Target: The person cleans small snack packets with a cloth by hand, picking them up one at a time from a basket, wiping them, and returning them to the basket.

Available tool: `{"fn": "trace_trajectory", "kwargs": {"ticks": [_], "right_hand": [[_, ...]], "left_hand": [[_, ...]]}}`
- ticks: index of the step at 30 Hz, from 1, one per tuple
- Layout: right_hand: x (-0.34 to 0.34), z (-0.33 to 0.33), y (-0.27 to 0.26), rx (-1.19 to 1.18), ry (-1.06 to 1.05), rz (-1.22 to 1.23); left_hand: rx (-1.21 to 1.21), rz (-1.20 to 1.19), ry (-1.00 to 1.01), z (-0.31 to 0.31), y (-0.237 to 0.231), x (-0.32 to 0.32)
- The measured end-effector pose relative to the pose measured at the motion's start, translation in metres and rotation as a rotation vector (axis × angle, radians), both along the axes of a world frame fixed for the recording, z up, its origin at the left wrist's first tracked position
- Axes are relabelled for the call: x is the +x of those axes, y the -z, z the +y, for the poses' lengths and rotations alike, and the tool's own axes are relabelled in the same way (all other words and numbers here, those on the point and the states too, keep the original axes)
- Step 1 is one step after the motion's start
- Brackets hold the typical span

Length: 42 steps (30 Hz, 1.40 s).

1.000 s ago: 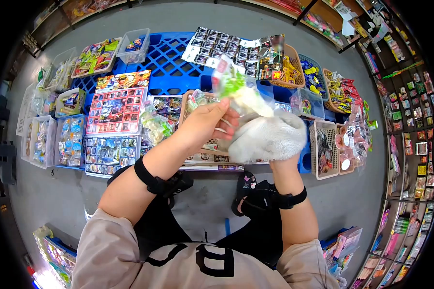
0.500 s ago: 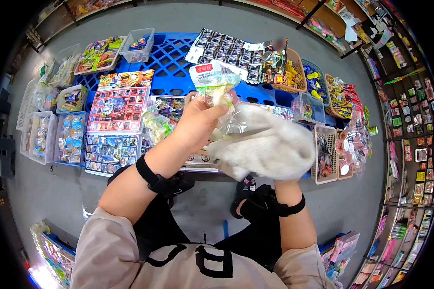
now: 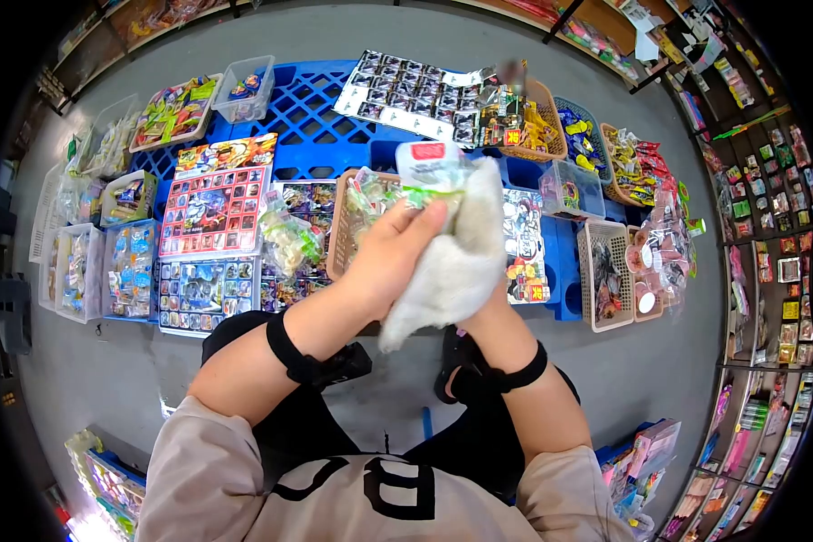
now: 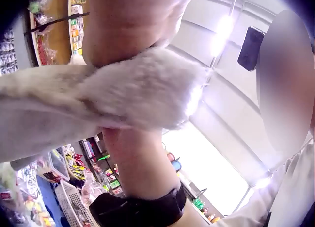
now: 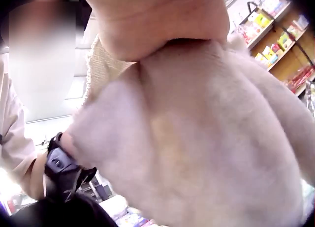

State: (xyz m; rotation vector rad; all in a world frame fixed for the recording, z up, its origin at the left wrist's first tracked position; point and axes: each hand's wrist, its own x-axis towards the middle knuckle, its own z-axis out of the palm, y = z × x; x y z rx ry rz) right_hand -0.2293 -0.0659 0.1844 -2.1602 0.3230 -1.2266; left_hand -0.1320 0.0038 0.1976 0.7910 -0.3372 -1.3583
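In the head view my left hand [image 3: 396, 253] holds a clear plastic packet [image 3: 429, 167] with a red label on its white top and green and pale stuff inside. A fluffy white cloth [image 3: 456, 262] lies against the packet's right side and hangs below it. My right hand [image 5: 162, 22] grips this cloth, its fingers hidden by the folds. The cloth [image 4: 142, 86] spans between both hands in the left wrist view. A similar packet [image 3: 291, 242] lies left of my left hand, and a tan basket [image 3: 341, 226] with more packets stands behind that hand.
A blue pallet [image 3: 312, 113] bears card sheets [image 3: 215, 208], a strip of black packets [image 3: 415, 90] and plastic bins [image 3: 74, 271]. Snack baskets [image 3: 537, 122] stand at the far right. A beige basket [image 3: 605, 271] is at the near right, with stocked shelves [image 3: 777, 253] beyond.
The cloth has swung from the right and below onto the packet, and now covers its right side. My right forearm has come inward towards my left hand, which keeps holding the packet.
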Motion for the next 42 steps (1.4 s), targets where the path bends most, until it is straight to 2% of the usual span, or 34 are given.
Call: {"fn": "trace_trajectory", "kwargs": {"ticks": [1, 2, 4, 5, 8, 9, 10, 12, 13, 15, 16, 18, 22, 24, 25, 26, 28, 29, 30, 32, 33, 34, 36, 38, 40, 42], "right_hand": [[-0.008, 0.001, 0.001, 0.491, -0.179, 0.202], [-0.010, 0.002, 0.001, 0.490, -0.176, 0.203], [-0.002, 0.009, -0.006, 0.046, 0.023, 0.266], [0.003, 0.024, -0.005, 0.306, -0.048, 0.144], [0.002, 0.023, -0.005, 0.288, -0.016, 0.073], [-0.001, 0.011, 0.017, 0.543, -0.109, 0.042], [-0.014, 0.003, -0.001, 0.350, -0.098, 0.175], [-0.026, -0.005, 0.012, 0.088, -0.015, 0.403], [-0.026, 0.000, 0.015, 0.082, -0.015, 0.405], [-0.016, 0.025, 0.020, 0.672, -0.127, 0.123], [-0.006, 0.036, 0.002, 0.933, -0.128, 0.081], [-0.001, 0.044, 0.010, 0.385, -0.007, 0.172], [0.006, 0.036, -0.008, 0.470, -0.126, 0.151], [0.008, 0.035, -0.025, 0.311, 0.038, 0.114], [-0.008, 0.028, -0.034, 0.130, -0.101, 0.426], [-0.012, 0.026, -0.038, 0.134, -0.099, 0.425], [-0.014, 0.018, -0.042, 0.174, -0.150, 0.586], [-0.022, 0.008, -0.013, 0.404, -0.273, 0.330], [-0.022, 0.006, -0.004, 0.407, -0.277, 0.334], [-0.023, 0.004, 0.007, 1.131, -0.347, 0.021], [-0.021, 0.008, 0.006, 1.125, -0.316, -0.075], [-0.021, 0.009, 0.001, 1.126, -0.316, -0.073], [-0.023, 0.010, -0.010, 1.442, -0.276, -0.105], [-0.028, 0.007, -0.003, 1.351, -0.264, -0.050], [-0.034, 0.003, -0.002, 1.260, -0.251, 0.004], [-0.042, -0.001, -0.005, 0.959, -0.282, 0.193]], "left_hand": [[-0.021, -0.061, 0.010, 0.001, 0.001, -0.002], [-0.042, -0.121, 0.021, 0.001, 0.001, -0.004], [-0.049, -0.075, 0.032, 0.000, -0.003, 0.003], [-0.057, -0.035, 0.021, 0.001, -0.006, 0.006], [-0.084, 0.024, 0.011, 0.002, -0.008, 0.002], [-0.028, -0.075, 0.068, 0.002, -0.007, -0.002], [0.028, -0.171, 0.121, 0.003, -0.006, -0.005], [-0.072, -0.206, 0.123, 0.005, 0.008, -0.011], [-0.069, -0.132, 0.144, 0.005, 0.006, -0.008], [-0.088, 0.031, 0.115, 0.005, 0.002, -0.004], [-0.087, 0.028, 0.120, 0.005, -0.003, -0.001], [-0.216, 0.135, 0.009, 0.002, -0.008, 0.010], [-0.175, 0.096, -0.007, 0.000, 0.003, 0.017], [-0.205, 0.083, -0.021, -0.003, -0.001, 0.020], [-0.232, 0.072, -0.033, -0.003, -0.003, 0.021], [-0.228, 0.072, -0.031, -0.004, -0.003, 0.022], [-0.261, 0.045, 0.008, -0.004, -0.003, 0.023], [-0.259, 0.048, 0.002, -0.003, -0.002, 0.021], [-0.277, 0.036, 0.056, -0.001, -0.001, 0.019], [-0.293, 0.026, 0.109, 0.001, 0.002, 0.015], [-0.295, -0.162, 0.146, 0.001, 0.005, 0.012], [-0.297, -0.349, 0.183, 0.001, 0.007, 0.009], [-0.267, -0.300, 0.112, -0.002, 0.008, 0.012], [-0.202, -0.142, 0.154, -0.004, 0.007, 0.022], [-0.231, -0.127, 0.122, -0.006, 0.005, 0.020], [-0.229, -0.034, 0.171, -0.005, 0.004, 0.022]]}}
